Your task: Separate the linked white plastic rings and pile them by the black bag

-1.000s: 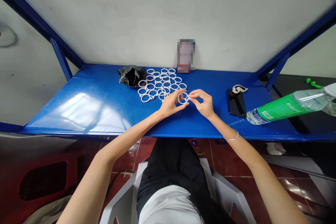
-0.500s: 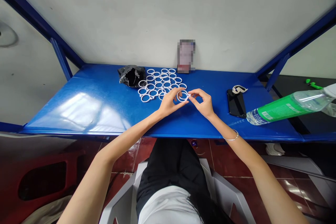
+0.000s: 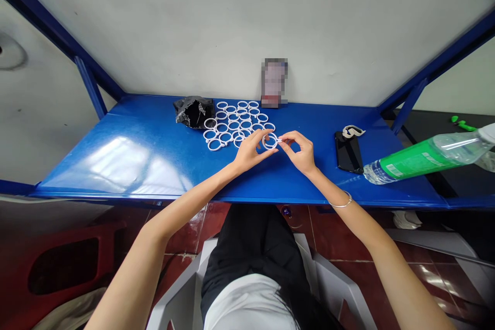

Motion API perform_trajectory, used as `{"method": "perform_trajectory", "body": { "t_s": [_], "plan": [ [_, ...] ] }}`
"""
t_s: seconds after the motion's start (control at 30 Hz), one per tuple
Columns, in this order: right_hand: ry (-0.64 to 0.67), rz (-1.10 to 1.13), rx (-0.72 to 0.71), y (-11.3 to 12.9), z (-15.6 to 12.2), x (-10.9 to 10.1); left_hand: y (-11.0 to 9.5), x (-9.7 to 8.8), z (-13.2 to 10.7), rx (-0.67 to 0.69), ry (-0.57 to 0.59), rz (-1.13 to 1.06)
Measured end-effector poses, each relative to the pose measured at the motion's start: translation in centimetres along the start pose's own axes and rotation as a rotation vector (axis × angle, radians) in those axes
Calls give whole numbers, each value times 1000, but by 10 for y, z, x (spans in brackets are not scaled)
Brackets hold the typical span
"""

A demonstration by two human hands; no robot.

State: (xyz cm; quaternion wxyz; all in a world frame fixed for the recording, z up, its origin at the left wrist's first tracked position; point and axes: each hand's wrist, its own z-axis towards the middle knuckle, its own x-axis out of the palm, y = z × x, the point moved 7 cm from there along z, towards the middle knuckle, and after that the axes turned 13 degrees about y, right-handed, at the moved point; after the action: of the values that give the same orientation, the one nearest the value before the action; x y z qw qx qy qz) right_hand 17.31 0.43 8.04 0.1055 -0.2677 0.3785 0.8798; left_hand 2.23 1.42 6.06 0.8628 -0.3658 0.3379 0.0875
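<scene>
So, quick rundown of this blue table (image 3: 305,183). A crumpled black bag (image 3: 193,105) sits at the back, mouth open, right beside the loose rings (image 3: 239,125), and a pixelated upright thing (image 3: 274,81) stands against the wall (image 3: 193,26). Over on the right there's a black phone (image 3: 348,153) lying flat with a curled white thing (image 3: 352,132) at its top end, and a bottle (image 3: 417,157) near its lower corner, slanted in this view. Nothing's between the hands and the edge of the table; the left hand (image 3: 251,152) just covers part of the nearest rings.

The white ring (image 3: 263,141) being worked on is up between both hands, in front of the pile. Left thumb and index finger curve round it, gripping the rim, while the right hand (image 3: 300,152) pinches the little tab at its side. Can't tell if it's one ring or two overlapped.

Count: one bag, one phone, one bottle, one bracelet (image 3: 343,204) on the right wrist. Loose rings come to a little over twenty, roughly, since some overlap.

Writing-wise, the bottle's green label (image 3: 415,159) has pale lettering too small to read, plus a white barcode patch (image 3: 394,170).
</scene>
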Motion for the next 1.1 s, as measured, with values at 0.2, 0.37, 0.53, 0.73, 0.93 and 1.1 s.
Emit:
{"method": "perform_trajectory", "body": {
  "t_s": [0.2, 0.37, 0.53, 0.73, 0.93, 1.1],
  "plan": [
    [3, -5, -17, 4, -1, 0, 1, 4, 0, -10, 39, 14],
    [12, -11, -33, 5, -1, 2, 5, 10, -1, -28, 62, -29],
    [22, -13, -86, 7, -2, 4, 8, 16, -2, -17, 73, -77],
    [65, -13, -112, 6, -2, 8, 9, 20, -1, -42, 111, -118],
    [74, -9, -141, 9, -2, 8, 10, 23, -1, -48, 124, -135],
    [56, -4, -131, 10, -1, 7, 10, 23, -1, -49, 133, -148]
  ]
}}
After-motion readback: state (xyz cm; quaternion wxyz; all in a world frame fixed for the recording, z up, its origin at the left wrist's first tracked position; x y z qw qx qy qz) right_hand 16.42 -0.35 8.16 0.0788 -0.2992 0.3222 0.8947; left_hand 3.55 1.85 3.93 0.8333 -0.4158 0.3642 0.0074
